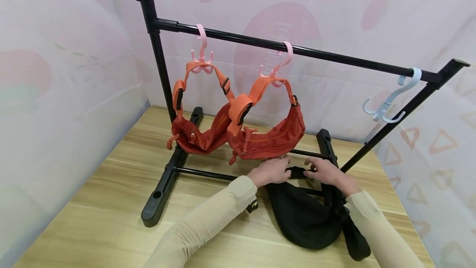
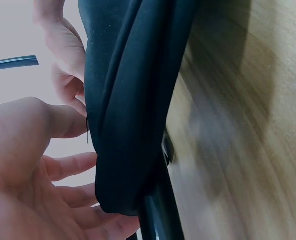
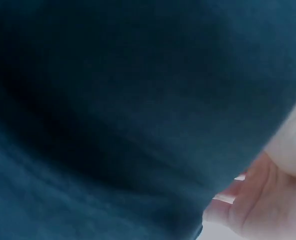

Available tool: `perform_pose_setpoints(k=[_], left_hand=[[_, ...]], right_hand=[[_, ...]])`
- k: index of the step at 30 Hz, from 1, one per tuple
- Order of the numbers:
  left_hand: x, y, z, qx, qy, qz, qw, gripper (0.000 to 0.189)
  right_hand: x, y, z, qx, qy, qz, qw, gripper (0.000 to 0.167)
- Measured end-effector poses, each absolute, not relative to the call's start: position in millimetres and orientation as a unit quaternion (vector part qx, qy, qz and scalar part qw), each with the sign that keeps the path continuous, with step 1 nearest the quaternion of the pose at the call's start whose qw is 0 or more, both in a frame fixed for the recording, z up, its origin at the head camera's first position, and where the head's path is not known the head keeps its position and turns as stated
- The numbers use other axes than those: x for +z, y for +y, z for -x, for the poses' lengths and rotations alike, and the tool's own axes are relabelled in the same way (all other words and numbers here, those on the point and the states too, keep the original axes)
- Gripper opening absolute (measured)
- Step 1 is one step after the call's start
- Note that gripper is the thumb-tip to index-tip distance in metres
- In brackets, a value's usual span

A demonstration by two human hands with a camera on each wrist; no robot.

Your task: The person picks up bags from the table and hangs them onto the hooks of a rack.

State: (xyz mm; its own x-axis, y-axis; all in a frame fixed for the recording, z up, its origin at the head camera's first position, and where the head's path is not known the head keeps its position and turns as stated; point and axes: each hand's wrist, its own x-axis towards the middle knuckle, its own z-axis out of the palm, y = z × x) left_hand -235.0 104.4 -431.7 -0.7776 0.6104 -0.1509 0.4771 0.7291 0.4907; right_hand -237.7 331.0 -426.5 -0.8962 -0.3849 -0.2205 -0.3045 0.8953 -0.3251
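A black waist bag (image 1: 303, 218) lies low at the right of the rack, in front of its base bar. Just under the red bags, my left hand (image 1: 271, 171) holds the top edge of the black bag, by its strap (image 1: 296, 173). My right hand (image 1: 327, 173) pinches the other end of that same strap stretch. Dark cloth (image 2: 132, 100) fills the middle of the left wrist view, with the left thumb and fingertips at its edge. In the right wrist view the black cloth (image 3: 137, 100) covers most of the hand's work.
Two red waist bags (image 1: 202, 133) (image 1: 273, 135) hang by orange straps from pink hooks (image 1: 202, 55) (image 1: 282, 63) on the black rack's top bar (image 1: 238, 38). A light blue hook (image 1: 394, 96) hangs at the bar's right end. The rack's feet (image 1: 156, 202) stand on a wooden table (image 1: 111, 210).
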Motion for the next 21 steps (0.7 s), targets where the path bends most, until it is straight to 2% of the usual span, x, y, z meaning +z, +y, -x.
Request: perform_pose_setpoints(k=[15,21], left_hand=[[-439.3,104.6,237.8,0.209,0.925,-0.272,0.163,0.056],[-444.9,104.5,238.7,0.202,0.928,-0.268,0.162,0.048]], right_hand=[[-433.7,333.8,238.2,-0.125,0.965,0.172,0.155,0.035],[-435.6,333.3,239.1,-0.121,0.965,0.169,0.161,0.034]])
